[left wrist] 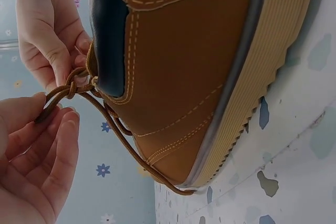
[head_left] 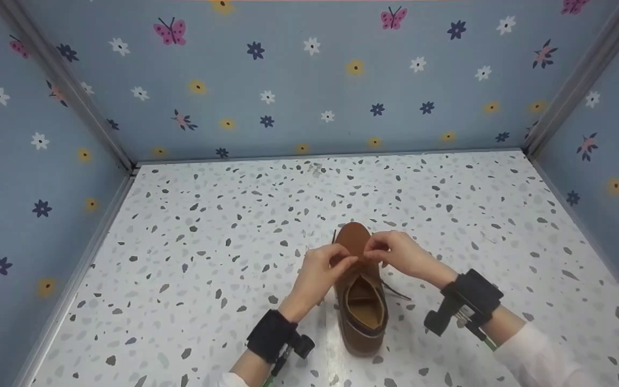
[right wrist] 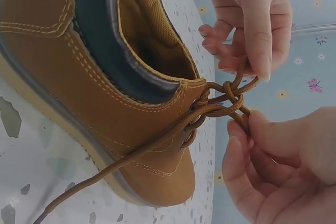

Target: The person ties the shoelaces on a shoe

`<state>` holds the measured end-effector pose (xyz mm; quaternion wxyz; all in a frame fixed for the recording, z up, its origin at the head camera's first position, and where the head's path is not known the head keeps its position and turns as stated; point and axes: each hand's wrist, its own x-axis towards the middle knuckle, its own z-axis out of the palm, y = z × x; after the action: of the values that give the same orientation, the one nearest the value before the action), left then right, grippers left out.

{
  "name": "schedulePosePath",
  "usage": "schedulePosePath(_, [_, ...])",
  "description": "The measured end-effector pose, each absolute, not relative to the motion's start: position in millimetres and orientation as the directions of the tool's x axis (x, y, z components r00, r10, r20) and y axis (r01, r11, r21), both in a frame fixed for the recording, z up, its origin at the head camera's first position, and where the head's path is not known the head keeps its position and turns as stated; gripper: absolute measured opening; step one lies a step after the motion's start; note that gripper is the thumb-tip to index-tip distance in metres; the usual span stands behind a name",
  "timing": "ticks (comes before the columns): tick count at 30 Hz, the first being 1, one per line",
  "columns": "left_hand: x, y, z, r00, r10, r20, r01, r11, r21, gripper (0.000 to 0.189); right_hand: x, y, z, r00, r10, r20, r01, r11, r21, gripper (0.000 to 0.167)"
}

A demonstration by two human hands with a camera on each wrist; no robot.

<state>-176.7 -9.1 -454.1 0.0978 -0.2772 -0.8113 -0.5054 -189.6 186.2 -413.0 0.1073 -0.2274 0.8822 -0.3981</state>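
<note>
A brown shoe (head_left: 363, 344) with a dark padded collar (right wrist: 100, 35) stands upright on the speckled surface, toe pointing away. Its brown shoelace (right wrist: 231, 98) is crossed into a loose knot with loops above the tongue. My left hand (head_left: 317, 274) pinches one lace loop between thumb and fingers, plain in the left wrist view. On the other side, my right hand (head_left: 403, 255) pinches another loop, as the right wrist view shows. One free lace end (right wrist: 79, 187) hangs down the shoe's right side; another lace length (left wrist: 131, 150) droops along the left side.
White speckled tabletop (head_left: 207, 242) spreads around the shoe. Blue panels (head_left: 288, 70) with flowers and butterflies enclose it at the back, left and right. Black straps with small cameras (head_left: 473, 301) sit on both wrists.
</note>
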Motion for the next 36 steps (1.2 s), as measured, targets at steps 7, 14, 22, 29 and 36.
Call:
schedulePosePath(7, [-175.8, -11.7, -453.1, -0.817, 0.368, 0.444, 0.554, 0.29, 0.78, 0.005, -191.1, 188.6, -409.9, -0.847, -0.53, -0.033, -0.344, 0.594, -0.727, 0.005])
schedulePosePath(14, [-175.7, -13.0, -451.8, -0.81, 0.388, 0.44, 0.569, 0.336, 0.75, 0.008, -191.9, 190.3, -409.8, -0.871, -0.485, -0.078, -0.29, 0.637, -0.714, 0.008])
schedulePosePath(22, [-174.8, -8.2, -449.8, -0.836, 0.397, 0.38, 0.53, 0.402, 0.746, 0.017, -189.4, 188.2, -413.7, -0.872, -0.486, -0.051, -0.293, 0.604, -0.741, 0.014])
schedulePosePath(29, [-177.3, -5.9, -449.7, -0.802, 0.377, 0.464, 0.586, 0.345, 0.733, 0.007, -188.2, 187.3, -416.0, -0.873, -0.486, -0.049, -0.277, 0.575, -0.77, 0.017])
schedulePosePath(36, [-176.2, -13.9, -453.2, -0.802, 0.379, 0.461, 0.577, 0.293, 0.763, 0.004, -188.1, 188.6, -415.5, -0.891, -0.445, -0.087, -0.211, 0.577, -0.789, 0.018])
